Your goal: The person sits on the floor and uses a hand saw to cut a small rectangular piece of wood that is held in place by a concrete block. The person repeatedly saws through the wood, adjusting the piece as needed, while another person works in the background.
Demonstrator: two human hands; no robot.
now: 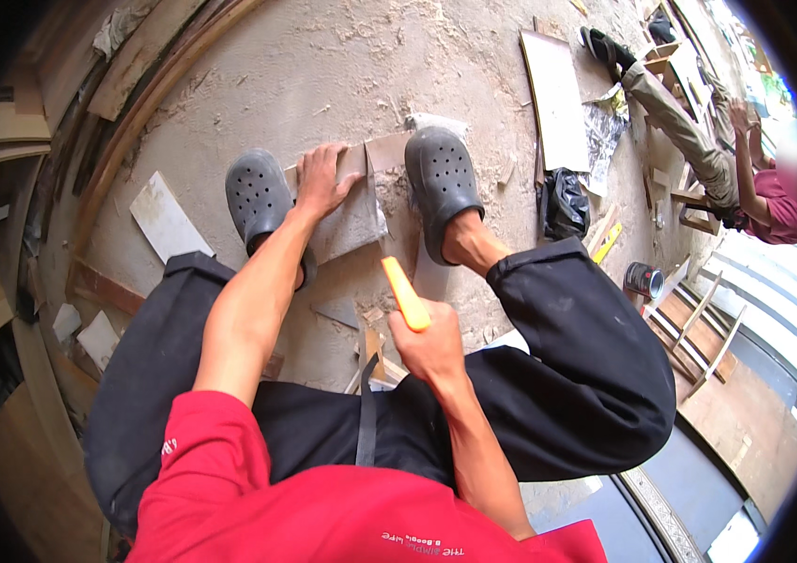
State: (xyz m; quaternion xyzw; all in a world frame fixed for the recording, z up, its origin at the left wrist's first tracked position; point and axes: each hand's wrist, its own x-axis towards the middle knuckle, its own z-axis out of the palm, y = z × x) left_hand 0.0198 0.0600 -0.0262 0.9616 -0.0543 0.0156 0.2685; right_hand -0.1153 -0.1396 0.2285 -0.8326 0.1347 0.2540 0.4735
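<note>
I squat over a dusty concrete floor, a grey clog on each foot. My left hand (321, 180) presses flat on a thin grey board (353, 220) that lies between my left clog (259, 197) and my right clog (443, 178). My right hand (429, 343) is raised above my knees and is closed around an orange-handled cutter (404, 293), whose tip points up toward the board. A narrow strip (387, 150) lies at the board's far edge.
Curved wooden mouldings (126, 113) run along the left. A white panel (556, 98), a black bag (563, 202) and a small tin (643, 279) lie to the right. Another person in a maroon shirt (774, 211) sits at the far right among wood frames (699, 324). Offcuts (166, 223) lie about.
</note>
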